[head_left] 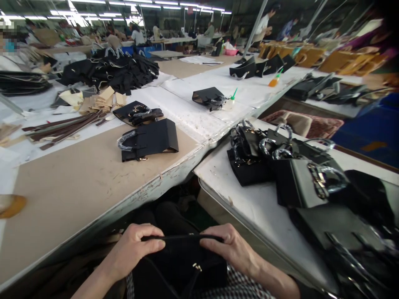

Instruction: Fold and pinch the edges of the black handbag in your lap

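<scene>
A black handbag (174, 265) rests on my lap with its top edge towards the tables. My left hand (137, 247) pinches the left end of that edge between thumb and fingers. At the right end, my right hand (229, 247) grips the same edge in a like way. A small gold-coloured metal fitting shows on the bag's front, and its lower part fades into shadow. On the left table lies another black handbag (156, 137), its handle wrapped in clear plastic. Behind it is a smaller black bag (132, 113) with gold hardware.
Several black handbags (299, 182) crowd the right table. Brown strips (62, 128), tan pieces (102, 99) and a heap of black parts (115, 70) cover the left table. A green-tipped bottle (232, 99) stands farther back. Between the tables runs a dark gap. People work in the background.
</scene>
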{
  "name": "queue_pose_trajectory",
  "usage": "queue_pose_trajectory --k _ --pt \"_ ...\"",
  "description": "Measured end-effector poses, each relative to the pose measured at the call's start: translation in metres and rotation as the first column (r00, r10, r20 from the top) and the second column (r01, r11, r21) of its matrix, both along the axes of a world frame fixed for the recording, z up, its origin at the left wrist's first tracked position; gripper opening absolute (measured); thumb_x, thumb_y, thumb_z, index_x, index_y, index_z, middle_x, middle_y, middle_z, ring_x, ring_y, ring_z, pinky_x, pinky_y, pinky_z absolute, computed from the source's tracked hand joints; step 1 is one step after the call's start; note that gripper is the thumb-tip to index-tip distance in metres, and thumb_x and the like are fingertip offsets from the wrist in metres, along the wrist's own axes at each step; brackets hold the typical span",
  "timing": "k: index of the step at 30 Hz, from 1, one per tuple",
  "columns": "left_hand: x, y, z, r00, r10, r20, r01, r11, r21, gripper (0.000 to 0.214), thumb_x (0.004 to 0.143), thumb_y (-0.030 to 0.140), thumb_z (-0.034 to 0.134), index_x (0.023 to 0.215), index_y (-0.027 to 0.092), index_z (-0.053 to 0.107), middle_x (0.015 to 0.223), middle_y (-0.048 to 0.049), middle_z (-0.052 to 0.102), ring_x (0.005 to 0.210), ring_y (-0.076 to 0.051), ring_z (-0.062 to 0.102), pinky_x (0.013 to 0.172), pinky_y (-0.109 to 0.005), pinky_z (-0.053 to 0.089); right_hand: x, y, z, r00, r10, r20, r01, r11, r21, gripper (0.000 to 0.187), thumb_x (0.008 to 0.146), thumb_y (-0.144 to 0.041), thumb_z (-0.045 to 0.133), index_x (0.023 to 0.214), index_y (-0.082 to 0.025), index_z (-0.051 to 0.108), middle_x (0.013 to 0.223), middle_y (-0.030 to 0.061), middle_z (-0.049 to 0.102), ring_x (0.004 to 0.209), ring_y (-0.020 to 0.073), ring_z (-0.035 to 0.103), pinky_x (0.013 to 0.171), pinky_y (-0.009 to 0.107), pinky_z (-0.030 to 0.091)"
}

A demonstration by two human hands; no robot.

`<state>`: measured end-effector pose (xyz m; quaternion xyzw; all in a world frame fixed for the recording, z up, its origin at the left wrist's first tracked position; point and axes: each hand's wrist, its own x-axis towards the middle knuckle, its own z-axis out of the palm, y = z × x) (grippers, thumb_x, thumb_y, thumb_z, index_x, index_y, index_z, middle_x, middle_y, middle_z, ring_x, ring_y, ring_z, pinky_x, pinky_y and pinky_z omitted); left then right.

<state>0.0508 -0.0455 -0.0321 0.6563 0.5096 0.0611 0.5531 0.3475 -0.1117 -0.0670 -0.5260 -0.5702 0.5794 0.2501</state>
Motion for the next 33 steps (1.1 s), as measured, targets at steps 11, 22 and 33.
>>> queue_pose_trajectory --k 11,22,33 --pt "0.007 0.005 0.003 0.998 -0.03 -0.058 0.034 0.997 0.071 0.022 0.077 0.037 0.074 0.089 0.02 0.082 0.07 0.0039 0.066 0.072 -0.016 0.057 0.064 -0.023 0.038 -0.065 0.081 0.047 0.726 0.62 0.297 -0.662 0.747 0.06 0.024 0.088 -0.038 0.071 0.094 -0.015 0.074 0.072 -0.0002 0.061 0.065 0.0141 0.054 0.058 0.023 0.035" --pt "-0.036 0.008 0.028 0.969 -0.109 -0.222 0.126 0.99 0.062 0.025 0.087 0.033 0.059 0.073 0.019 0.074 0.057 0.0044 0.048 0.057 -0.013 0.05 0.051 -0.023 0.03 -0.082 0.083 0.022 0.75 0.586 0.307 -0.646 0.75 0.145 0.015 0.091 -0.021 0.062 0.08 -0.016 0.07 0.062 -0.0034 0.053 0.061 0.012 0.052 0.058 0.023 0.033" --pt "-0.027 -0.002 0.031 0.921 -0.155 -0.358 0.245 0.944 0.223 0.031 0.095 0.033 0.049 0.077 0.02 0.07 0.062 0.0028 0.058 0.06 -0.014 0.057 0.053 -0.023 0.034 -0.117 0.094 0.036 0.61 0.604 0.513 -0.771 0.602 0.207 0.023 0.098 -0.034 0.06 0.093 -0.017 0.074 0.083 0.0064 0.075 0.083 0.0251 0.07 0.069 0.029 0.043"
